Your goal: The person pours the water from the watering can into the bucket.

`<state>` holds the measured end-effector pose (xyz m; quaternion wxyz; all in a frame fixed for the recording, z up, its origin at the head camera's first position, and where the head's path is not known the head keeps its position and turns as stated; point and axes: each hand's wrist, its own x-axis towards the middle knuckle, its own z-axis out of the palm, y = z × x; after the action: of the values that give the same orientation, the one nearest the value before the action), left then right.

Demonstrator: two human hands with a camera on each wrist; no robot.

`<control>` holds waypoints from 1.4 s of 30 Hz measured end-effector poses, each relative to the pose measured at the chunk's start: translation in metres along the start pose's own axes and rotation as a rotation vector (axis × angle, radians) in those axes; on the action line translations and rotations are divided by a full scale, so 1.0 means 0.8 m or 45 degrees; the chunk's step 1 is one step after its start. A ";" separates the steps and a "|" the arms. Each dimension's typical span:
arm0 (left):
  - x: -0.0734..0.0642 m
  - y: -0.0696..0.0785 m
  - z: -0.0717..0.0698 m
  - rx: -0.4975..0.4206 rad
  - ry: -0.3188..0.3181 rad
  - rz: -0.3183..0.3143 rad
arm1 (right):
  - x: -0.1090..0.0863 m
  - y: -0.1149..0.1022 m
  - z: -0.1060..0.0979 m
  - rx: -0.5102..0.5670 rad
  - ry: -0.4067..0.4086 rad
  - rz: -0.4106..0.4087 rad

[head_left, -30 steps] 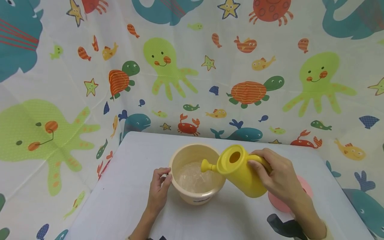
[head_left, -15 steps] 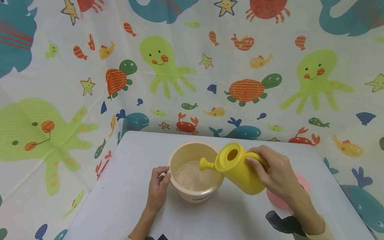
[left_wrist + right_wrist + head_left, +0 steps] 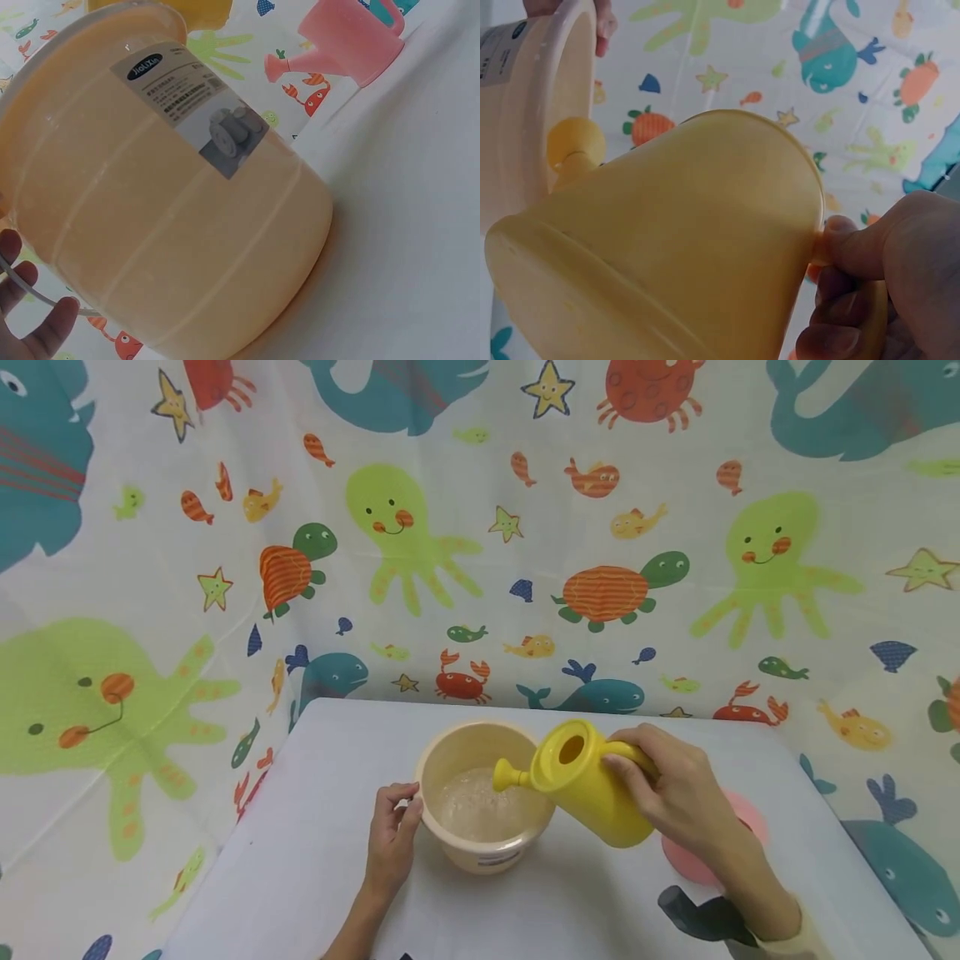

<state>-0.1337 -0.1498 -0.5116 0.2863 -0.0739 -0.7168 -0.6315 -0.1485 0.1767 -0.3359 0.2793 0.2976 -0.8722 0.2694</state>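
Watering can (image 3: 603,797), smooth plastic, round bucket (image 3: 180,232)

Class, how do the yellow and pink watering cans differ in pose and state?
The yellow watering can tilts, its spout over the bucket; the pink watering can stands upright. The right hand grips the yellow one; the pink one rests on the table. Both have spouts and handles.

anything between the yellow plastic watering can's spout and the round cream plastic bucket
Nothing visible: the yellow watering can has its spout over the cream bucket, and the pink plastic watering can stands aside.
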 end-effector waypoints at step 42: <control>-0.002 0.001 -0.003 0.045 0.024 -0.045 | 0.005 -0.007 -0.001 0.004 -0.034 -0.060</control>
<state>-0.1312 -0.1511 -0.5114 0.2831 -0.0502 -0.7262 -0.6244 -0.1474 0.1715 -0.3310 0.2735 0.3221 -0.8682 0.2602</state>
